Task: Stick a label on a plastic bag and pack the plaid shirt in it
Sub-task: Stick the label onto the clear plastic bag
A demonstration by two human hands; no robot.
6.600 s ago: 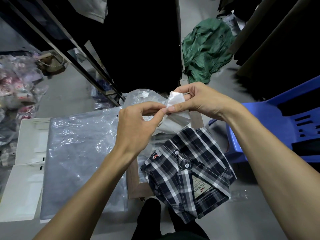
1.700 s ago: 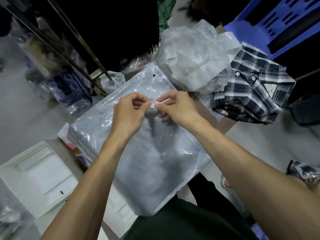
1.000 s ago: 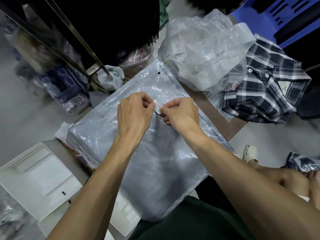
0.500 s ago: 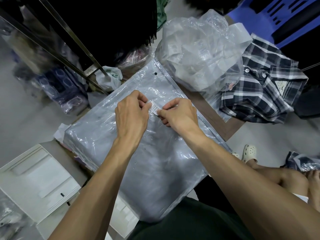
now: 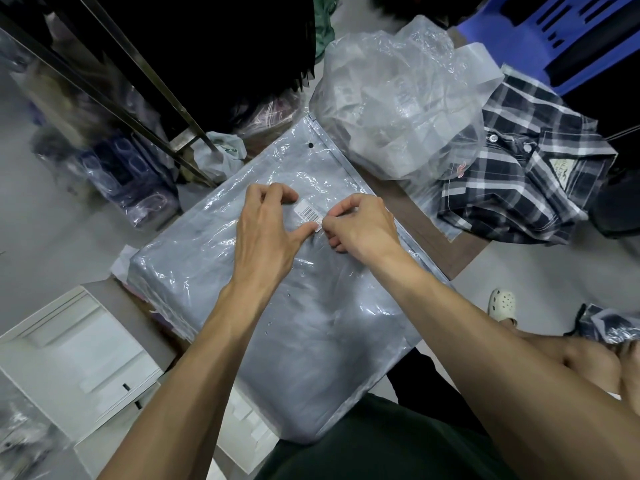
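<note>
1. On the flat plastic bag (image 5: 311, 327), both hands meet over a small barcode label (image 5: 309, 213); the step in hand is judged to be sticking the label down.
2. Left hand (image 5: 266, 233): fingers curled at the label's far end, thumb extended to its near end; it presses the label rather than gripping it.
3. Right hand (image 5: 360, 225): thumb and forefinger pinch the label's near corner; remaining fingers curl against the film.
4. Next move, as a judgement: smooth the label flat from one end to the other, then open the bag mouth.
5. Plaid shirt (image 5: 530, 174): folded, dark with white checks, lying well apart to the right, not yet packed.
6. Materials: bag film glossy, wrinkled, grey-translucent, rectangular; label white, matte, oblong; crumpled clear plastic (image 5: 398, 98) lies between bag and shirt.
</note>
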